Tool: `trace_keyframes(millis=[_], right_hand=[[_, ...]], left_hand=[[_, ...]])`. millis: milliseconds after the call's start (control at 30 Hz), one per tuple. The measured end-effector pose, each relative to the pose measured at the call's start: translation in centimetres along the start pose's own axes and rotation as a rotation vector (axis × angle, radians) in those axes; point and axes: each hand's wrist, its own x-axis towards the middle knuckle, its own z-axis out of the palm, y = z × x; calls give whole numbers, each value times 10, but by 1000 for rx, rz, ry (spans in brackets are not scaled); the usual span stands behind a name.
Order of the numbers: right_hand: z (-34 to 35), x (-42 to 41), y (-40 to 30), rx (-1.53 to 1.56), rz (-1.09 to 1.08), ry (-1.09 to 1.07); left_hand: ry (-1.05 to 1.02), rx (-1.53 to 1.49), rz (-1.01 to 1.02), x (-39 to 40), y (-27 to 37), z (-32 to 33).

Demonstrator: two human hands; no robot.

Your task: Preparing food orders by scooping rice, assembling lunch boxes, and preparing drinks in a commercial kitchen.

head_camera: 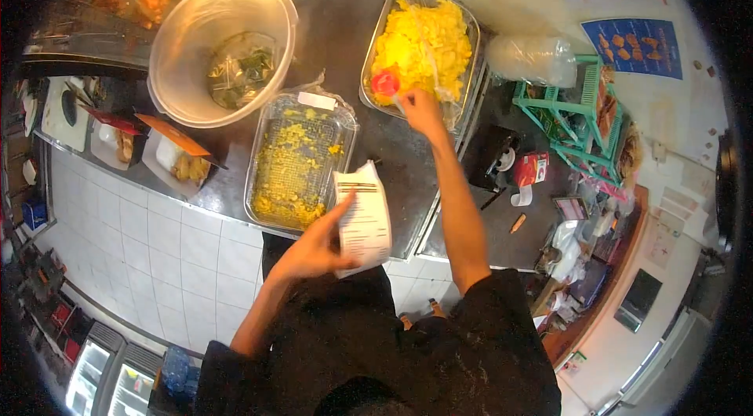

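Observation:
My left hand (pixel 315 245) holds a white paper box (pixel 365 219) with printed lines, at the counter's front edge; its inside is not clear. My right hand (pixel 420 110) grips the handle of a red spoon or scoop (pixel 385 82), whose head rests on yellow scrambled egg (pixel 423 45). A clear plastic tray (pixel 367 51) holds the egg, and a pale strip lies across it. Beside my left hand, a second clear tray (pixel 353 145) has only scattered yellow bits inside and a white label on its far rim.
A large white tub (pixel 159 63) with small packets stands at left. Two open food boxes (pixel 159 151) sit on the steel counter (pixel 329 22). Right are a black device (pixel 491 151), a red box (pixel 531 169) and a green plastic rack (pixel 559 95).

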Motion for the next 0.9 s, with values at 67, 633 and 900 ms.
trace_keyframes(millis=[67,633,900], right_hand=[[-18,-14,-1,21,76,27],[-27,-14,-19,-780,-524,58],[-4,5,0,-813,-623,-145]], left_hand=[[-59,177,-45,43,-36,0],[139,-101,-203,206,-18,-4],[198,-62,-99,218,-25,-8]])
